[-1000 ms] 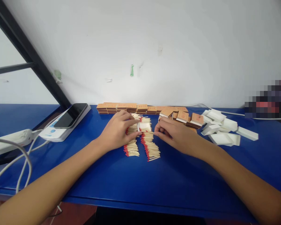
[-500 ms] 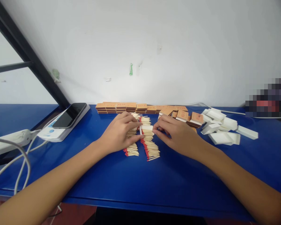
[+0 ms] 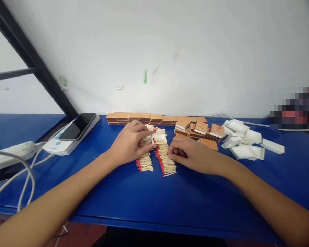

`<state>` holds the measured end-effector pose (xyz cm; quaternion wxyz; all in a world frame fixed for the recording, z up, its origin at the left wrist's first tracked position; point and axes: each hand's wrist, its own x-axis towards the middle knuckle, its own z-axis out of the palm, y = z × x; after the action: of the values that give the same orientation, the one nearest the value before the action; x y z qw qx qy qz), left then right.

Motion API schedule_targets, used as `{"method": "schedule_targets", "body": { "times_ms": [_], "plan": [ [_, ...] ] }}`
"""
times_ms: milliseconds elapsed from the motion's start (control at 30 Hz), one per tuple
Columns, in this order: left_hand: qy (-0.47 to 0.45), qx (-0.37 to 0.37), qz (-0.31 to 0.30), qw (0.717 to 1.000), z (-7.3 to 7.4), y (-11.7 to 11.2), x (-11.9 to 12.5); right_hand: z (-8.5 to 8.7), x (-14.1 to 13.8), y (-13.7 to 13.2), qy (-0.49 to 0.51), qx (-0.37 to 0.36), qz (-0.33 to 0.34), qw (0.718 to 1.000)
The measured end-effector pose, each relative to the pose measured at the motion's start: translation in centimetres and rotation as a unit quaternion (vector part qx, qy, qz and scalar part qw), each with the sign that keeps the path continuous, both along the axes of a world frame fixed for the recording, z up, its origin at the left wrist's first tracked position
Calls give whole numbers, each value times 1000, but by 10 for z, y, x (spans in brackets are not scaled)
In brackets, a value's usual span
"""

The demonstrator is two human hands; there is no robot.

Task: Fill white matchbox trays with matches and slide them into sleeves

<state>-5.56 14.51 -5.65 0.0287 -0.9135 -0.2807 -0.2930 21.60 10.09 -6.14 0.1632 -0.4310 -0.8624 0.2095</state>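
My left hand (image 3: 131, 142) pinches the left end of a small white matchbox tray (image 3: 160, 138) between thumb and fingers. The tray lies over two rows of loose matches (image 3: 167, 161), their red heads to the left and pale sticks to the right. Part of the left row is hidden under my left hand. Close to the stick ends of the right row is my right hand (image 3: 193, 154), its fingers curled and thumb near the forefinger. Whether a match is between those fingertips I cannot tell.
Orange matchboxes (image 3: 139, 116) stand stacked along the wall, with a looser pile of matchboxes (image 3: 201, 127) at the right. Beyond it lie several white trays (image 3: 247, 137). On the left are a phone (image 3: 78, 126) on a white box, a power strip (image 3: 12, 156) and cables.
My right hand has left the white tray's right end and moved down toward me, to the stick ends of the right row. My left hand keeps the tray.
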Motion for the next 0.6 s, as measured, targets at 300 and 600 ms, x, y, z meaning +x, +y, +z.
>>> {"method": "schedule_targets", "body": {
  "times_ms": [300,600],
  "plan": [
    [5,-1,-2,1000,0,0,0,0,-1,0,-4,-11,3,1000],
    [5,0,-3,1000,0,0,0,1,-2,-1,-26,12,6,1000]
  ]
}}
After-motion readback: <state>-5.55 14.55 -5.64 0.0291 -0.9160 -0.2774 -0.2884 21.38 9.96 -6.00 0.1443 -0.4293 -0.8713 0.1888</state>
